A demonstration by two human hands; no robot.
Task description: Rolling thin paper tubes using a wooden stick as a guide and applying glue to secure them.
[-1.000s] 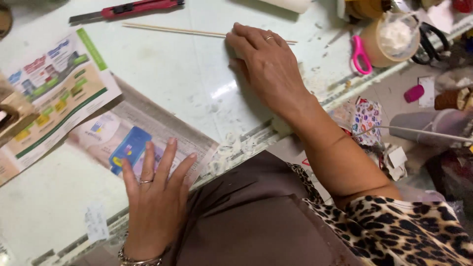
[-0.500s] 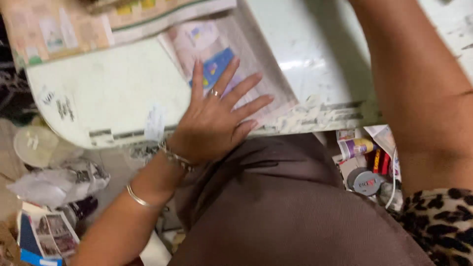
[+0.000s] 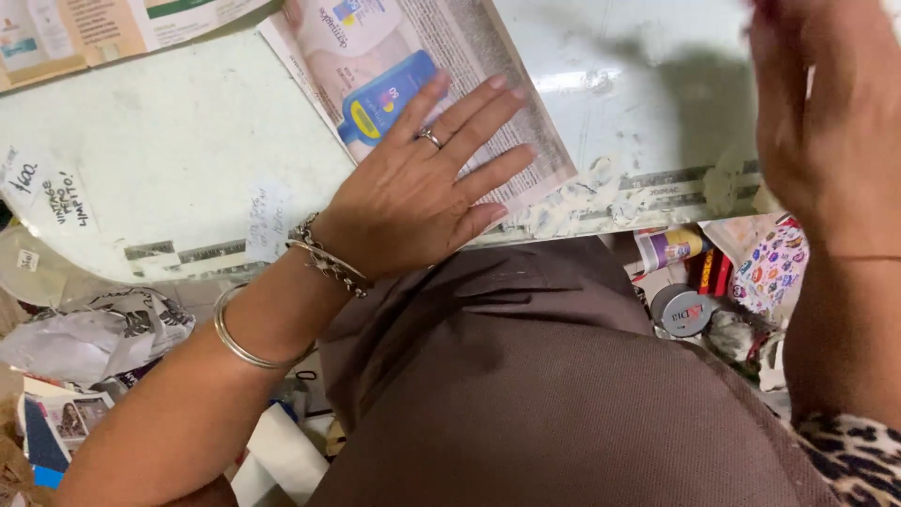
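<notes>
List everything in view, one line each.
table: 1, white, top of view
magazine page: 1, printed, under left hand at table edge
leaflets: some, printed, top left
paper notes: 2, white, stuck on table
crumpled paper: 1 heap, white, lower left
tape roll: 1, grey, below table, right
skirt: 1, brown, centre
bracelets: 2, silver, left wrist
left hand: flat on page, ringed
right hand: raised, blurred, top right
</notes>
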